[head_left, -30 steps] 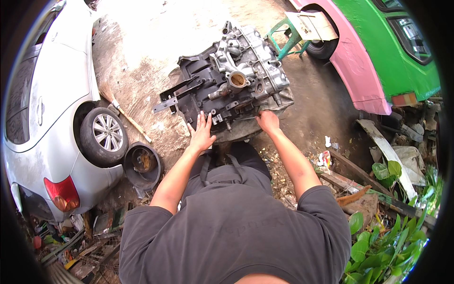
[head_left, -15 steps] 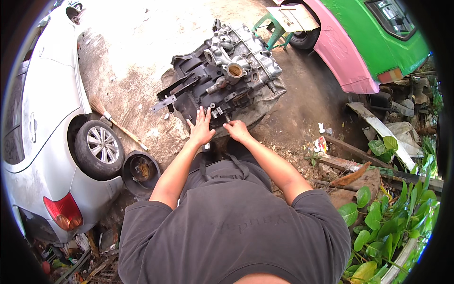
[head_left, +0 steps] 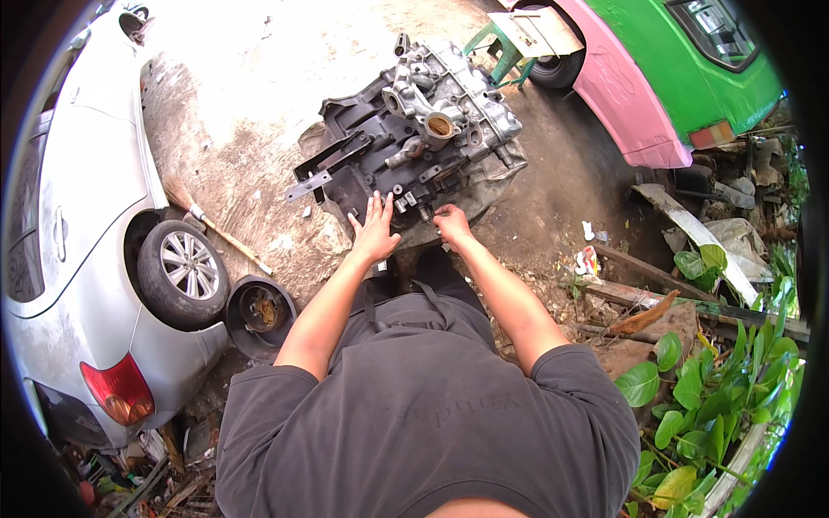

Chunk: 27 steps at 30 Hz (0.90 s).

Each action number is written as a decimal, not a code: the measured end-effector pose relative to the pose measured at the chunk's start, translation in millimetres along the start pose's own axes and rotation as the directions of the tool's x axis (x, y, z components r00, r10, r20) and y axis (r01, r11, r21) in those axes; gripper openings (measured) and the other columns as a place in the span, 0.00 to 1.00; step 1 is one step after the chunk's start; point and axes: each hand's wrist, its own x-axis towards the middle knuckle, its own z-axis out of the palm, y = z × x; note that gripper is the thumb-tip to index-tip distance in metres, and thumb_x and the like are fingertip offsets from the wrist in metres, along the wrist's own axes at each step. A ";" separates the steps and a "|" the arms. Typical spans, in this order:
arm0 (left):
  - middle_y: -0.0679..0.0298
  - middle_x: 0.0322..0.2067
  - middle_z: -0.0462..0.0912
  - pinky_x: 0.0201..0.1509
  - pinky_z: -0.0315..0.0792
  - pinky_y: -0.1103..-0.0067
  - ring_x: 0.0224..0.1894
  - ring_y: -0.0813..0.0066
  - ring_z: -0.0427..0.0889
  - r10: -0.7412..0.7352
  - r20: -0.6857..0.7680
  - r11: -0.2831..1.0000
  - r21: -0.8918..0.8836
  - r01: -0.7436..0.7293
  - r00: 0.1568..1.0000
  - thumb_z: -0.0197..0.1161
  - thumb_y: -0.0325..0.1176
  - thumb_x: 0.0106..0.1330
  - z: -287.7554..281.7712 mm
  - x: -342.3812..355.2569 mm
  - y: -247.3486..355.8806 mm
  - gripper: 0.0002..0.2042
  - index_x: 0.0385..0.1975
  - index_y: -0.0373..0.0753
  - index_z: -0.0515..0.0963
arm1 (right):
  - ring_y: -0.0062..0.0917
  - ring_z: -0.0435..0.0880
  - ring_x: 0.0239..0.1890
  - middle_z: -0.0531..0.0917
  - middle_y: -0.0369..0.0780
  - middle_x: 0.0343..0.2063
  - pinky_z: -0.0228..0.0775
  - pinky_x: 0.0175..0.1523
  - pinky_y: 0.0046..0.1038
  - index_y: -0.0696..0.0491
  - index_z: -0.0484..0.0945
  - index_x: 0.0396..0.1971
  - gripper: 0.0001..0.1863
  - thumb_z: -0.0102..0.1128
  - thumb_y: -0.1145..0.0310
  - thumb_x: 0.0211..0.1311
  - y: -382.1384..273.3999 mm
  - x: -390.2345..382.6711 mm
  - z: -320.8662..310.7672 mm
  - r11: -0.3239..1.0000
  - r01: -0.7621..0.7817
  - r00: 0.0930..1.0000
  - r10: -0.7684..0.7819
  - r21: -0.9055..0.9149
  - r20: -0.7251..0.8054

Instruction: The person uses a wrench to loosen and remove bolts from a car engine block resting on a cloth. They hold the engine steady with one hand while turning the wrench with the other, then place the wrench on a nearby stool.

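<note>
A large car engine (head_left: 423, 129) of black and silver metal lies on a grey cloth (head_left: 494, 192) on the ground before me. My left hand (head_left: 376, 233) rests at its near edge with the fingers spread over the dark casing. To the right of it, my right hand (head_left: 452, 225) is closed, fingertips pinched beside a short metal stub (head_left: 427, 211) on the engine's near side. What those fingers hold, if anything, is too small to make out. A round brown-stained opening (head_left: 439, 126) faces up on the engine's top.
At left stands a silver car (head_left: 95, 216) with a turned wheel (head_left: 183, 269); a broom (head_left: 226, 235) and a black basin (head_left: 259, 318) lie beside it. A green stool (head_left: 496, 52) stands beyond the engine, near a pink and green vehicle (head_left: 630, 95). Planks (head_left: 656, 274) and leafy plants (head_left: 699, 406) fill the right.
The engine appears slightly farther right. My right hand has moved a little right and away from me; my left hand stays on the casing, shifted slightly the same way.
</note>
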 end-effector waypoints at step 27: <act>0.54 0.75 0.31 0.70 0.30 0.38 0.77 0.57 0.35 -0.089 -0.042 0.994 0.058 0.092 0.995 0.64 0.39 0.56 10.1 3.3 13.6 0.50 0.75 0.49 0.37 | 0.22 0.82 0.26 0.84 0.39 0.29 0.77 0.29 0.26 0.57 0.76 0.48 0.12 0.51 0.73 0.67 41.8 60.9 -135.9 0.932 -0.281 0.886 0.344 -0.230 0.311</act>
